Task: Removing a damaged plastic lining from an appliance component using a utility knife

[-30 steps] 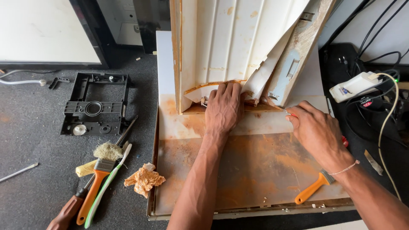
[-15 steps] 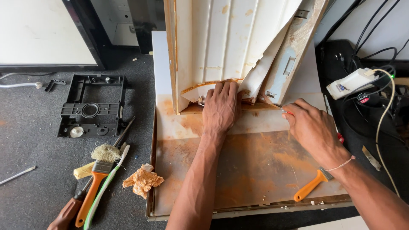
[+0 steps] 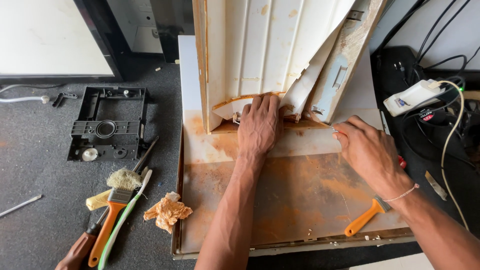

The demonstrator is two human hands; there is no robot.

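Left hand [image 3: 258, 127]: flat, fingers together, pressing the torn white liner [image 3: 260, 50] on the rusty panel [image 3: 300, 200].
Right hand [image 3: 367, 150]: right of the liner, fingers curled; grip unclear.

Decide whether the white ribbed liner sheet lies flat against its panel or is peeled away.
Peeled away. The white ribbed liner sheet curls off the rusty panel at its lower edge, where the left hand presses.

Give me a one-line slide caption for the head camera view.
Left hand presses on a torn white liner above a rust-stained panel; right hand works beside it.

Single head view looks steeply down, close over the rusty panel [image 3: 300, 200].
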